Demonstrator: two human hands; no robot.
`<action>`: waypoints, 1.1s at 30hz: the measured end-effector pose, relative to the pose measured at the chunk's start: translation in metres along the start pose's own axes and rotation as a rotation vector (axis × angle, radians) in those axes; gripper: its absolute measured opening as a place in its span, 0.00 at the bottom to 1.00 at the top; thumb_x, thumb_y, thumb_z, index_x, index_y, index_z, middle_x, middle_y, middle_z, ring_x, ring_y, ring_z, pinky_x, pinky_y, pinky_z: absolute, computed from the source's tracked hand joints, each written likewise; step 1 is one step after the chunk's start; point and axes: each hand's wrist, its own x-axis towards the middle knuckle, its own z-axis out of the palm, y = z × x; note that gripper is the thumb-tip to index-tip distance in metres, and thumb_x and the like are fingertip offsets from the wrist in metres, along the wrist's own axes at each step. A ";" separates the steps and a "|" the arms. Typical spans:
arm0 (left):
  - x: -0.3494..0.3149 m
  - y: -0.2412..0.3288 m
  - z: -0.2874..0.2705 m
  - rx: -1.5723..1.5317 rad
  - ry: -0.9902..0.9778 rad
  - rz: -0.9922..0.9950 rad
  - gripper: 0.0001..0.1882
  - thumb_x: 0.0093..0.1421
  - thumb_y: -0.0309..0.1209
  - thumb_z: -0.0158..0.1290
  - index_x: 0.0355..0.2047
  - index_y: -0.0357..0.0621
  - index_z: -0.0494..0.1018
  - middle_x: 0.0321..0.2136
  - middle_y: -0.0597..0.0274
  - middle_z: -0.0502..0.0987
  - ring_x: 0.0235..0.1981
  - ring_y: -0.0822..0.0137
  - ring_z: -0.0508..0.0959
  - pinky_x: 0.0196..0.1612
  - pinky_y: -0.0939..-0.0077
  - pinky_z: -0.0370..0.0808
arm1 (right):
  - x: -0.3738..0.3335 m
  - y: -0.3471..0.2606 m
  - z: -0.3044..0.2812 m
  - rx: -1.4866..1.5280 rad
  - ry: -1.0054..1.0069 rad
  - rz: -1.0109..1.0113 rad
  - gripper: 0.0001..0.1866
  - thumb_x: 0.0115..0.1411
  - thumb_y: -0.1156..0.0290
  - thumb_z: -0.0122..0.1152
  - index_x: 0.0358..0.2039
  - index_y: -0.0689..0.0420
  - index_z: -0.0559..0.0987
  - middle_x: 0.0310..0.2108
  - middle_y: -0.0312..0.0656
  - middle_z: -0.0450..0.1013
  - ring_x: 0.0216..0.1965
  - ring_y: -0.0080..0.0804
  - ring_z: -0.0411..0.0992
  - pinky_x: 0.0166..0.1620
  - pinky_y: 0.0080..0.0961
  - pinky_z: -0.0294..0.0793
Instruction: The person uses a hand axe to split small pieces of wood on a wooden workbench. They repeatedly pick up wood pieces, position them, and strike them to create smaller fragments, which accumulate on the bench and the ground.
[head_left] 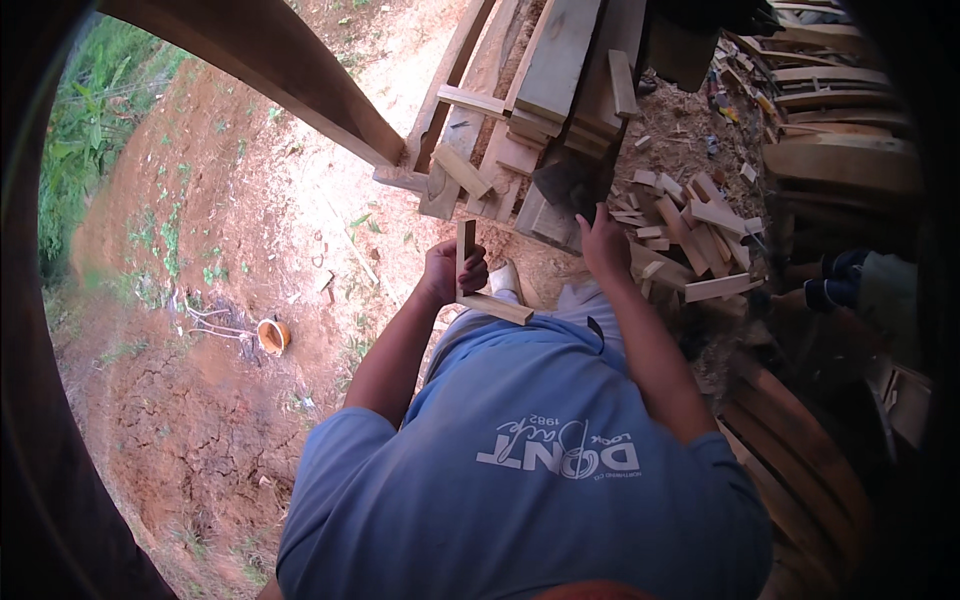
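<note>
My left hand (455,273) is closed round two pale wooden pieces that meet in an L shape. One wooden piece (465,243) stands up out of the fist, and the other wooden piece (497,307) runs off to the right below it, close to my shirt. My right hand (604,243) is closed at the right end of the stacked boards, on a dark block-headed tool (563,188). The tool is in shadow and slightly smeared, so its exact kind and its handle cannot be made out. Beneath it lies a short timber block (548,222).
Long planks (565,65) lie stacked ahead, with small wooden offcuts (460,170) on them. A heap of cut pieces (695,225) lies to the right. A thick beam (270,70) slants across the upper left. An orange bucket (272,337) rests on the dirt. Another person's arm (800,300) shows at right.
</note>
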 end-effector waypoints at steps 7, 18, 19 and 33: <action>0.009 0.007 0.010 0.167 0.077 0.021 0.22 0.71 0.45 0.38 0.25 0.45 0.67 0.15 0.64 0.68 0.14 0.69 0.66 0.20 0.76 0.64 | 0.008 0.000 0.012 -0.038 -0.044 0.045 0.23 0.72 0.50 0.53 0.53 0.58 0.69 0.35 0.58 0.79 0.41 0.61 0.80 0.41 0.51 0.81; 0.102 -0.059 -0.004 0.793 0.372 -0.121 0.22 0.77 0.48 0.39 0.35 0.44 0.70 0.23 0.63 0.72 0.18 0.67 0.74 0.20 0.69 0.72 | -0.073 0.036 -0.047 1.072 -0.408 0.295 0.16 0.77 0.53 0.49 0.39 0.53 0.68 0.21 0.32 0.65 0.15 0.19 0.62 0.18 0.20 0.63; 0.106 -0.063 0.003 0.865 0.428 -0.119 0.23 0.78 0.48 0.37 0.34 0.44 0.69 0.22 0.62 0.72 0.16 0.66 0.74 0.18 0.69 0.71 | -0.082 0.033 -0.051 1.093 -0.418 0.293 0.16 0.77 0.53 0.48 0.39 0.52 0.67 0.20 0.31 0.63 0.14 0.18 0.61 0.17 0.19 0.62; 0.112 -0.077 0.013 0.929 0.617 -0.061 0.21 0.78 0.48 0.37 0.37 0.44 0.69 0.21 0.64 0.70 0.15 0.70 0.70 0.16 0.72 0.68 | -0.089 0.024 -0.027 0.929 -0.433 0.086 0.15 0.74 0.58 0.56 0.45 0.59 0.75 0.20 0.34 0.69 0.20 0.21 0.68 0.26 0.27 0.67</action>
